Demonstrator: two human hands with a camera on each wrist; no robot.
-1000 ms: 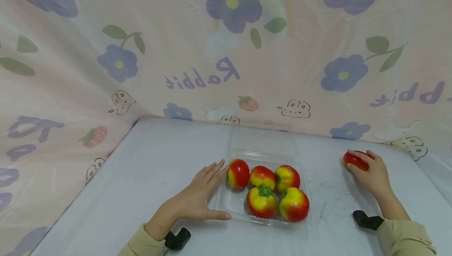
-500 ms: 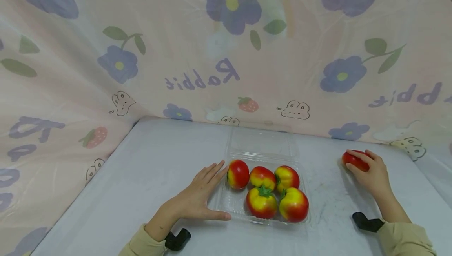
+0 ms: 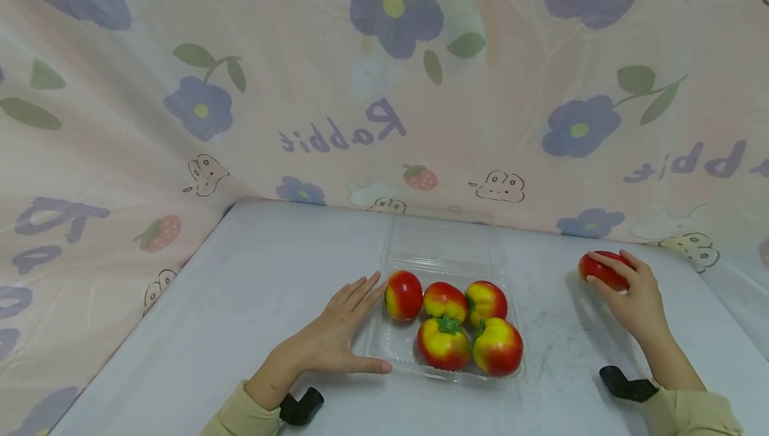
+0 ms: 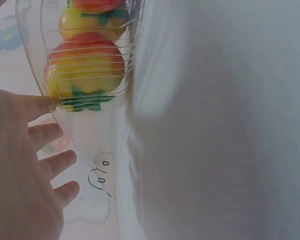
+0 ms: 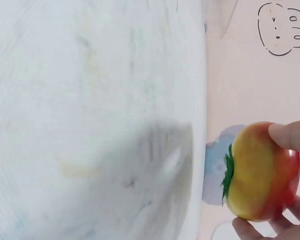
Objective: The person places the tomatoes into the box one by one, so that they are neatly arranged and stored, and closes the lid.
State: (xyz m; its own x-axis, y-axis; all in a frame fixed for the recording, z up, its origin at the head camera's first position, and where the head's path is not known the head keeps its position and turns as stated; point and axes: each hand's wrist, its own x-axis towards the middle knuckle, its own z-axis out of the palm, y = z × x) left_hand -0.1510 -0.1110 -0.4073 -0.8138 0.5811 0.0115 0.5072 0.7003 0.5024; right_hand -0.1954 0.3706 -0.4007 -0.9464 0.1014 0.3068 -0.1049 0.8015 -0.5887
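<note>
My right hand (image 3: 637, 302) grips a red-and-yellow tomato (image 5: 262, 172) with a green calyx, at the right of the table. In the right wrist view the thumb is on one side and fingertips on the other, with the calyx facing the tabletop and a shadow below. An open clear plastic box (image 3: 393, 352) lies in the middle, its lid (image 3: 444, 242) folded back. Several similar tomatoes (image 3: 443, 344) sit in it, one (image 3: 404, 296) at its back left. My left hand (image 3: 336, 332) is spread at the box's left side, fingertips right at the wall.
The white tabletop (image 3: 240, 276) runs back to a hanging cloth (image 3: 312, 42) printed with flowers and rabbits, which also covers the left side. A black curved piece (image 3: 627, 384) sticks out at the right cuff, another (image 3: 302, 407) at the left.
My right hand has raised the tomato slightly from the table, and its shadow now lies farther from it. The left hand and the box stay in place.
</note>
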